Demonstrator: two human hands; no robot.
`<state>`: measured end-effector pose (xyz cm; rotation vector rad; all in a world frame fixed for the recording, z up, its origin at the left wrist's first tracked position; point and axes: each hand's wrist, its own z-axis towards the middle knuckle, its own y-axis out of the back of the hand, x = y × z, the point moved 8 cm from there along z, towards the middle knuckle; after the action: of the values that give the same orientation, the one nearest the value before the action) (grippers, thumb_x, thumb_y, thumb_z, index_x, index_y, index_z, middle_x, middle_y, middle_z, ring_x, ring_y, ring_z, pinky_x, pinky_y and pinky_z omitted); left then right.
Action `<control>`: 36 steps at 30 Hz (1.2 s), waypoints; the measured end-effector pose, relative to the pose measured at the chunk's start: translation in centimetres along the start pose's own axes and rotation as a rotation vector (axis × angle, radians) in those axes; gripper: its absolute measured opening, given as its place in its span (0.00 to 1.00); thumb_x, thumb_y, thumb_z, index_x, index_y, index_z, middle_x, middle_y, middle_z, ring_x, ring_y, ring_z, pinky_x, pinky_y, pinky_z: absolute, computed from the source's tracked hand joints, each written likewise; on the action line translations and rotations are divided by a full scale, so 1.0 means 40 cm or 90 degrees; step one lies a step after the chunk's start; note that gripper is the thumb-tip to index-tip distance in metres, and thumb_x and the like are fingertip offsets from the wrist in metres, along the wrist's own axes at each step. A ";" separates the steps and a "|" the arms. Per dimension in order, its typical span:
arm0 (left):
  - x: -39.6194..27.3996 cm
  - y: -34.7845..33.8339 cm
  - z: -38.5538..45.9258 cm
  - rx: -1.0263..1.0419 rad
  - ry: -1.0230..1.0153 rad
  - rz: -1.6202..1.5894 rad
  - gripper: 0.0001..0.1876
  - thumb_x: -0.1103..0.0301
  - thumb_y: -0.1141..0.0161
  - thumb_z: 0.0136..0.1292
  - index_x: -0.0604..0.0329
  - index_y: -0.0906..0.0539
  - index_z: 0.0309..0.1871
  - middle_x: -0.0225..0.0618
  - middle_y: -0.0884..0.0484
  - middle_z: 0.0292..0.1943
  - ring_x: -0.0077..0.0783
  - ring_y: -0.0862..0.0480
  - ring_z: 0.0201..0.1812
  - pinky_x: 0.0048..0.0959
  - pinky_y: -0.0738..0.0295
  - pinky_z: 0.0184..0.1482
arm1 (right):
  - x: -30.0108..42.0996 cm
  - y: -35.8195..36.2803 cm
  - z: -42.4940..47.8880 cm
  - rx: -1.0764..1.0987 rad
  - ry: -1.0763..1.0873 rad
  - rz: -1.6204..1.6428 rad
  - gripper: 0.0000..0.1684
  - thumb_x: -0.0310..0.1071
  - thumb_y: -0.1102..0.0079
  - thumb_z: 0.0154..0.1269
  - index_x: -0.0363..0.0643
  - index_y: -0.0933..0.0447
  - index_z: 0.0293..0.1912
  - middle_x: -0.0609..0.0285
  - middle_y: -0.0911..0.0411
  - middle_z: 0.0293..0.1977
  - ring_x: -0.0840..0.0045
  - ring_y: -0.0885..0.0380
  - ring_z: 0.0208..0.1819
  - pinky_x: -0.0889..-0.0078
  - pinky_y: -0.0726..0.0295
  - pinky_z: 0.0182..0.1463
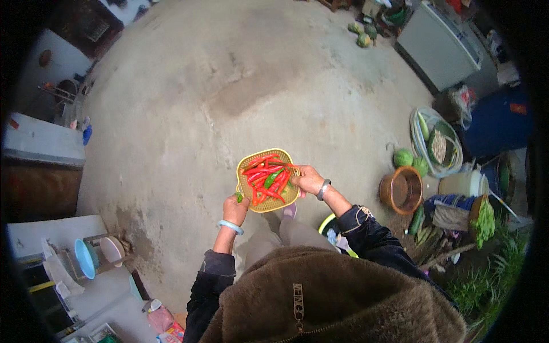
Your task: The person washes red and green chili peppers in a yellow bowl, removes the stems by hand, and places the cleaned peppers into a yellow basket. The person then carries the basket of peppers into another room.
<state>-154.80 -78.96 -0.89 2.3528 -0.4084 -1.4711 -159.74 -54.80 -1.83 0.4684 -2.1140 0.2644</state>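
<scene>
In front of my body I carry a yellow plastic basket [266, 206] with perforated sides, above the concrete floor. Red chili peppers [263, 173] fill much of it, with one green pepper [273, 179] lying on top. My left hand [236, 211] grips the basket's lower left edge, and a bit of green [239, 197] shows at its thumb. On the opposite side my right hand [308, 179] clasps the rim, its thumb over the peppers' edge. The fingers beneath the basket are mostly hidden.
To the right stand a brown basin [401, 191], round green melons [403, 157] and a large tray [457, 165] with a gourd. A bucket [329, 222] holding cloth is by my legs. Blue [85, 259] and pink basins [112, 251] sit left. A chest freezer [437, 47] stands far right.
</scene>
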 end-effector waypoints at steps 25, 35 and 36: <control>-0.579 0.280 1.187 0.056 -0.042 -0.099 0.09 0.70 0.43 0.56 0.63 0.24 0.22 0.24 0.29 0.14 0.17 0.33 0.16 0.22 0.40 0.18 | 0.779 0.418 0.976 -0.053 0.027 0.007 0.13 0.28 0.52 0.59 0.34 0.26 0.44 0.61 0.25 0.18 0.81 0.27 0.14 0.78 0.27 0.15; -0.793 0.244 1.624 -0.008 -0.100 -0.014 0.09 0.70 0.44 0.55 0.61 0.26 0.20 0.25 0.29 0.13 0.17 0.32 0.14 0.23 0.40 0.15 | 1.075 0.717 1.330 -0.125 0.218 -0.129 0.17 0.29 0.50 0.57 0.37 0.26 0.48 0.60 0.25 0.21 0.78 0.25 0.17 0.74 0.27 0.17; -0.807 0.223 1.673 -0.002 -0.065 -0.054 0.10 0.70 0.44 0.55 0.61 0.26 0.20 0.25 0.29 0.13 0.17 0.32 0.14 0.23 0.40 0.15 | 1.082 0.736 1.379 -0.084 0.114 -0.089 0.17 0.29 0.49 0.57 0.36 0.27 0.48 0.60 0.25 0.21 0.77 0.25 0.17 0.74 0.27 0.18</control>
<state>-229.53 -82.37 1.57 2.3257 -0.3346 -1.6351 -235.52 -57.93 3.71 0.4937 -1.9015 0.0820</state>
